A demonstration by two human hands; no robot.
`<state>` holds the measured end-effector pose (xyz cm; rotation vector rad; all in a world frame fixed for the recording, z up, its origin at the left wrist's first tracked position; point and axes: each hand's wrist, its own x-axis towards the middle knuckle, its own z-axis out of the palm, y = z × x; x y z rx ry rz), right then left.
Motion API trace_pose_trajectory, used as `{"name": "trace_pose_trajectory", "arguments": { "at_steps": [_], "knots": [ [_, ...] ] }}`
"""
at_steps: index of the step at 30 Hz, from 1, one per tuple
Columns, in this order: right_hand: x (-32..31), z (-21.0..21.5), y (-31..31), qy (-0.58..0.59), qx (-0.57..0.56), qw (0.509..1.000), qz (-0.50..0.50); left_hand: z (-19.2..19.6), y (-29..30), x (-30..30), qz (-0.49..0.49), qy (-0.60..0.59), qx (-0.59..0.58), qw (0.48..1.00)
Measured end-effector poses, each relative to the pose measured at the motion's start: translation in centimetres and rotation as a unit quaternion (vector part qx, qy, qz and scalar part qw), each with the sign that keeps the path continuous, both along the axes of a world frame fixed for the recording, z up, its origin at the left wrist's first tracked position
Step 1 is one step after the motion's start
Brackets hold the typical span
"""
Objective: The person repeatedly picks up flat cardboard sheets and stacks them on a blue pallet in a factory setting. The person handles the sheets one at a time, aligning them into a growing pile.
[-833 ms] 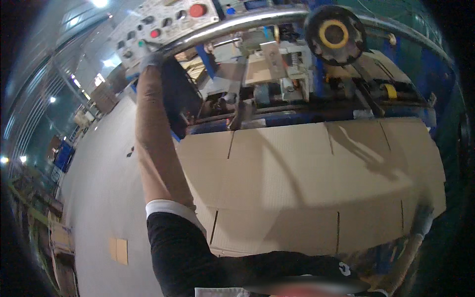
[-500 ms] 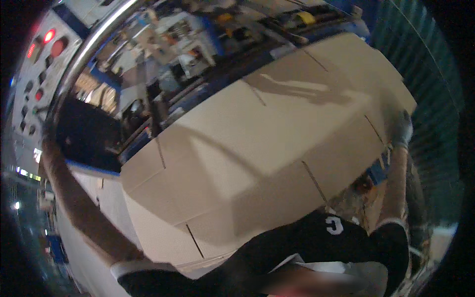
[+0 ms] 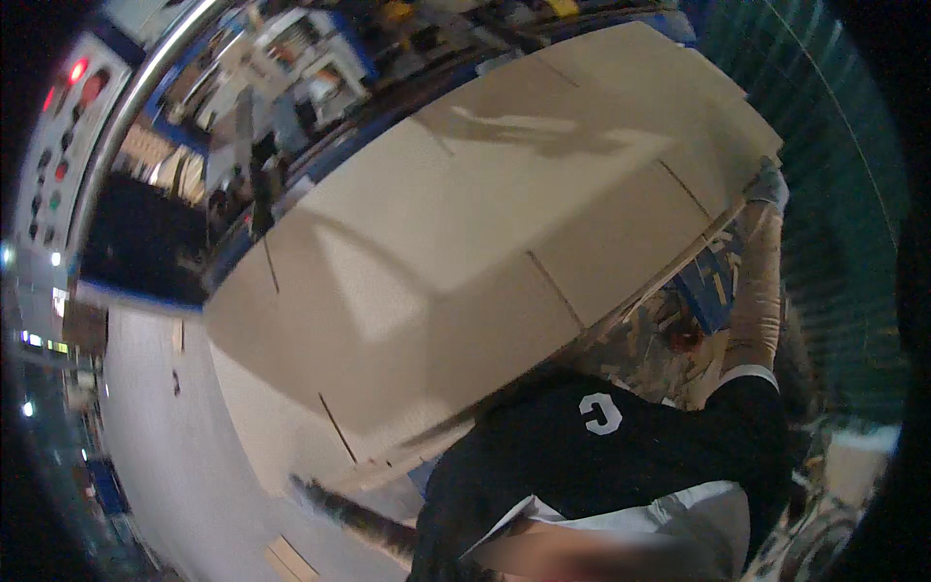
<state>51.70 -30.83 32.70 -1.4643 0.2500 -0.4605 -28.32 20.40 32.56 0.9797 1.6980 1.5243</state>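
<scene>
Slotted cardboard sheet (image 3: 456, 262) lies slantwise before me, its far edge along the blue-framed machine (image 3: 354, 44). My grey-gloved right hand (image 3: 768, 186) is at the near edge of its right end, touching it; my left hand (image 3: 308, 493), blurred, is just beside its near left corner. I cannot tell whether either grips or is open. Beyond a curved metal rail (image 3: 120, 118) is a control panel (image 3: 70, 147)

Factory or industrial workshop, cardboard work: push-button control panel (image 3: 85, 131), blue-framed machine (image 3: 291, 73) with exposed mechanism, slotted cardboard sheet (image 3: 485, 228) alongside, offcuts (image 3: 642, 335) strewn below, ribbed green sheeting (image 3: 839, 233) right, broad grey floor (image 3: 170, 407) left.
</scene>
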Motion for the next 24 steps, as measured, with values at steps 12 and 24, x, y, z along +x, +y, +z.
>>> {"name": "trace_pose_trajectory", "arguments": {
  "at_steps": [12,24],
  "knots": [
    [-0.4,10.8,-3.3,-0.105,-0.156,0.951,0.244,5.1,1.5,-1.2,0.000,-0.069,0.130,0.989],
    [-0.3,17.7,5.7,-0.082,-0.680,0.729,0.001,9.5,0.9,4.0,0.025,-0.032,0.200,0.979]
  ]
}}
